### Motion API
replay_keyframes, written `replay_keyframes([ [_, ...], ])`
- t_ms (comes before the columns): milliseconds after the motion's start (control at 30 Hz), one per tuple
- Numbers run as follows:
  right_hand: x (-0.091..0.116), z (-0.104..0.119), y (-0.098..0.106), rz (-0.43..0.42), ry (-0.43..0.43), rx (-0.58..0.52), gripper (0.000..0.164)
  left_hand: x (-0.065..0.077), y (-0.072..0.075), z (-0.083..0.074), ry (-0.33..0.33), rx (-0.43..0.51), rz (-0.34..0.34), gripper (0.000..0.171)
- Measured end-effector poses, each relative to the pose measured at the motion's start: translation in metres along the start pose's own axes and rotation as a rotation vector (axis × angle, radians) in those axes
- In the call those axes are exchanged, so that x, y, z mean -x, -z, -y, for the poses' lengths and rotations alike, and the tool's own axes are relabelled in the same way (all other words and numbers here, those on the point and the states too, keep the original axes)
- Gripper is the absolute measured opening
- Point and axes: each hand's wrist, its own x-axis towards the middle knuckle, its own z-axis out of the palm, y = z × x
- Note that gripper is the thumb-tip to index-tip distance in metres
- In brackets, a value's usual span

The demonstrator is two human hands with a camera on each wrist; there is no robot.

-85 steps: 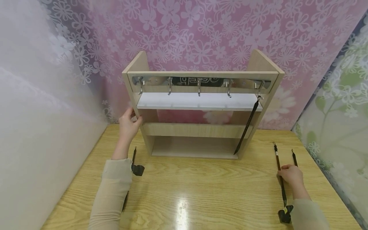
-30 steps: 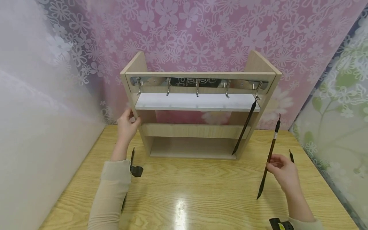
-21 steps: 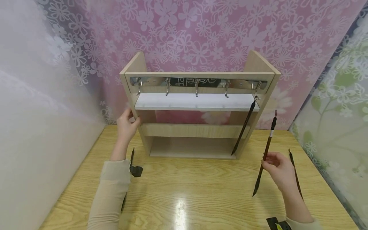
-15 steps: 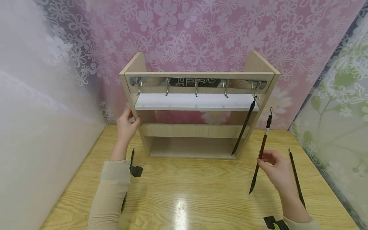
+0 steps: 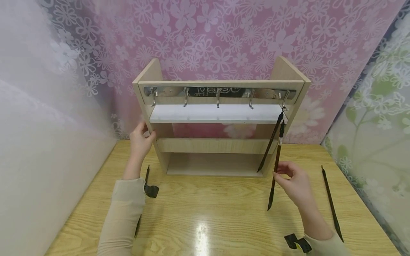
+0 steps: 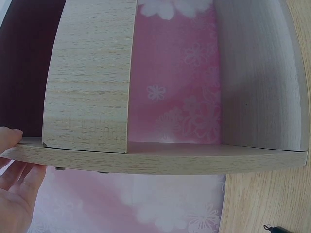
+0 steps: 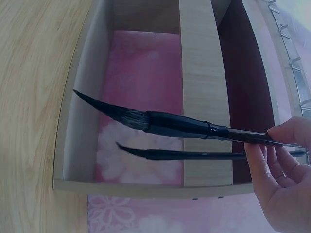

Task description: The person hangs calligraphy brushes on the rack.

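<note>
A light wooden rack stands on the table, with a row of metal hooks along its top bar. My left hand grips its left side panel, thumb in front and fingers behind. A dark calligraphy brush hangs from the rightmost hook. Between thumb and fingers, my right hand pinches another calligraphy brush, brown with a white band, bristles down. Its top loop is near that hook, overlapping the hanging brush; whether they touch, I cannot tell. In the right wrist view the held brush is nearer the camera.
One more brush lies on the table at the right. At the left, a dark brush is partly hidden by my left forearm. A white wall rises at the left, and a pink flowered backdrop behind the rack.
My right hand has lifted the brown brush off the table and carried it up and left toward the rightmost hook. My left hand has kept its grip on the rack.
</note>
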Motion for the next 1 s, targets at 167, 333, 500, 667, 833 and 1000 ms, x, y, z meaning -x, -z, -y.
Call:
replay_keyframes([
  [167,-0.006,0.01,-0.007,0.024,0.019,-0.051,0.024,0.0,0.001,0.001,-0.007,-0.002,-0.006,0.035],
  [333,-0.012,0.02,-0.011,0.051,0.033,-0.058,0.025,0.0,0.001,0.001,-0.006,-0.005,0.002,0.035],
  [500,-0.016,0.028,-0.016,0.066,0.056,-0.077,0.025,0.0,0.001,0.0,-0.002,-0.006,-0.001,0.035],
  [667,-0.018,0.033,-0.019,0.097,0.057,-0.087,0.025,0.0,0.001,0.0,-0.007,-0.008,-0.005,0.035],
  [833,-0.02,0.036,-0.022,0.122,0.041,-0.082,0.024,0.0,0.0,0.0,-0.008,0.002,-0.003,0.036],
  [1000,-0.022,0.037,-0.024,0.137,0.046,-0.087,0.023,0.001,0.0,-0.001,0.012,0.014,0.005,0.036],
])
